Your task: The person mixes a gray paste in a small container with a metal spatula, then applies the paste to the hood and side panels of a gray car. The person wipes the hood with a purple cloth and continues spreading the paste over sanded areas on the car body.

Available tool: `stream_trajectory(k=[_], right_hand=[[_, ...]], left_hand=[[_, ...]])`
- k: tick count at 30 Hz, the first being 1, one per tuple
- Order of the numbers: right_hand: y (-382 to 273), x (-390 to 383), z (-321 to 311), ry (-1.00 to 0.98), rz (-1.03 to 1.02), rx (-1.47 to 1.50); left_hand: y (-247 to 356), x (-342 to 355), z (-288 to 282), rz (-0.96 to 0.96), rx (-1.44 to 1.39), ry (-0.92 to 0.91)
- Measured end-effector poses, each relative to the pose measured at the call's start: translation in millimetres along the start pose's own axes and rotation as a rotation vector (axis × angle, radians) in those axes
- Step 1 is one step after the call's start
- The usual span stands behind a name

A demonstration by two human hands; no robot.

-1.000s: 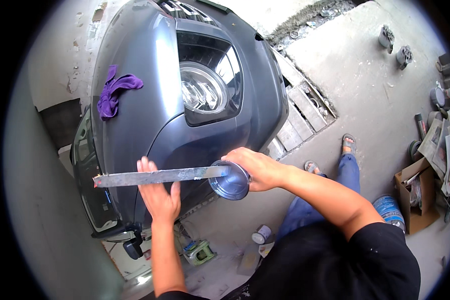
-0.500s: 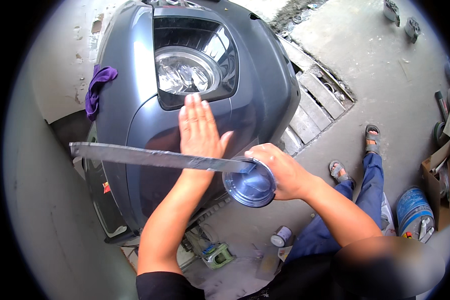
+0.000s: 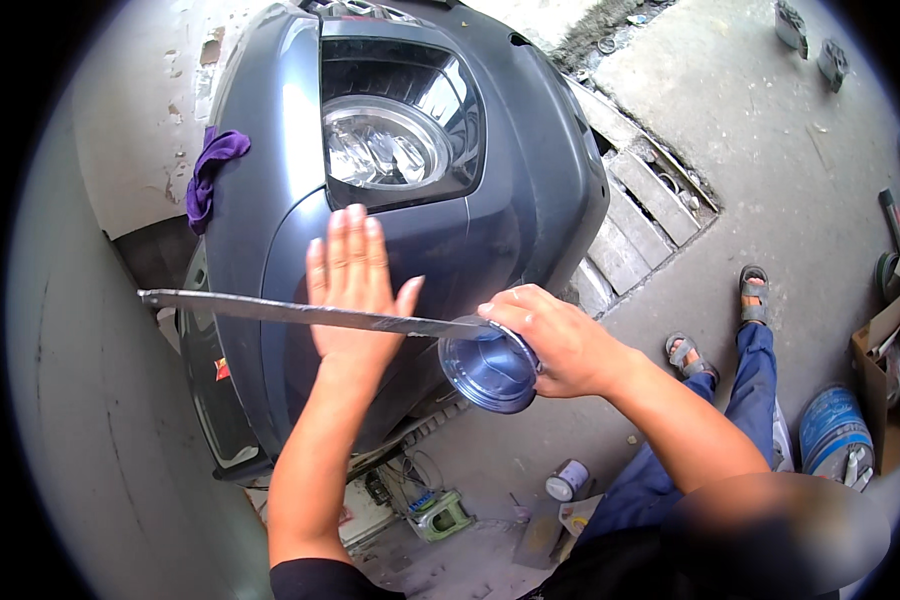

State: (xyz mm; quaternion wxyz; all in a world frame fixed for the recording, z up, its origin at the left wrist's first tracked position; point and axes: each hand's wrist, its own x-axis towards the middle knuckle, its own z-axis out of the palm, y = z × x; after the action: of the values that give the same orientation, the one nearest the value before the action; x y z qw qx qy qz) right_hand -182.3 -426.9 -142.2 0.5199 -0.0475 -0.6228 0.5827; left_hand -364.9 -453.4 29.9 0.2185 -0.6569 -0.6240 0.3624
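Note:
My left hand [image 3: 355, 295] lies with fingers outstretched on or just over the dark grey car panel [image 3: 500, 240], below the large headlight [image 3: 380, 145]. My right hand [image 3: 555, 345] grips a clear plastic cup [image 3: 475, 372] that has blue-grey contents. A long flat metal strip [image 3: 230, 305] rests with one end in the cup and stretches leftward across my left hand. A crumpled purple cloth [image 3: 210, 170] hangs on the car at the left.
A wall [image 3: 85, 380] runs along the left. Slatted boards [image 3: 645, 215] cover a floor pit beside the bumper. A blue bucket [image 3: 830, 440], a cardboard box [image 3: 875, 390] and a small can [image 3: 565, 480] stand around my feet and right side. A green item [image 3: 440, 515] lies below.
My left hand moved up onto the panel under the headlight, then slid slightly left and down. The cup in my right hand shifted right and tilted, and the view shifted.

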Motion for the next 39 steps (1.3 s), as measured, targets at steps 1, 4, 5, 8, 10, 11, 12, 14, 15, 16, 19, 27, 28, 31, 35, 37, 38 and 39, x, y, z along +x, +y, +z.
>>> stream_trajectory(k=[1, 4, 5, 8, 10, 11, 12, 14, 15, 16, 19, 27, 28, 31, 35, 37, 38, 39], right_hand=[[0, 2, 1, -0.01, -0.007, -0.005], [3, 8, -3, -0.036, -0.015, -0.036], [4, 9, -5, -0.045, -0.013, -0.041], [10, 6, -10, -0.037, -0.003, -0.07], [17, 3, -15, -0.019, 0.011, -0.088], [20, 2, -17, -0.017, 0.014, -0.103], [23, -1, -18, -0.015, 0.017, -0.116], [23, -1, -22, -0.029, 0.047, -0.116], [22, -1, -22, -0.025, 0.035, -0.115], [25, 0, -25, -0.019, 0.022, -0.124], [29, 6, -30, -0.034, 0.034, -0.156], [31, 44, -1, -0.153, -0.04, -0.029], [33, 45, 5, -0.16, -0.034, -0.008], [37, 49, 15, -0.202, -0.022, -0.001], [39, 53, 21, -0.261, 0.032, 0.006], [39, 53, 24, -0.273, 0.039, -0.005], [39, 53, 24, -0.277, 0.044, -0.015], [39, 53, 24, -0.28, 0.047, -0.025]], left_hand=[[-5, -4, -3, -0.035, 0.045, 0.0], [12, 6, 6, -0.039, 0.034, -0.045], [23, 11, 13, -0.047, 0.012, -0.072], [53, 25, 41, -0.003, 0.008, -0.101], [76, 38, 54, 0.035, 0.031, -0.145], [83, 42, 58, 0.054, 0.057, -0.176], [88, 43, 60, 0.112, 0.063, -0.228], [90, 29, 86, 0.388, 0.02, -0.155], [85, 18, 95, 0.559, -0.031, -0.128], [77, 10, 88, 0.518, -0.582, -0.089], [58, -10, 36, 0.238, -0.822, -0.257], [-35, -69, -13, -0.438, -1.844, 0.39], [-34, -66, -18, -0.467, -1.824, 0.446], [-45, -73, -13, -0.558, -1.808, 0.467], [-48, -73, -9, -0.517, -1.739, 0.497], [-43, -70, -11, -0.534, -1.764, 0.515], [-41, -67, -13, -0.54, -1.777, 0.524], [-38, -63, -15, -0.623, -1.756, 0.508]])
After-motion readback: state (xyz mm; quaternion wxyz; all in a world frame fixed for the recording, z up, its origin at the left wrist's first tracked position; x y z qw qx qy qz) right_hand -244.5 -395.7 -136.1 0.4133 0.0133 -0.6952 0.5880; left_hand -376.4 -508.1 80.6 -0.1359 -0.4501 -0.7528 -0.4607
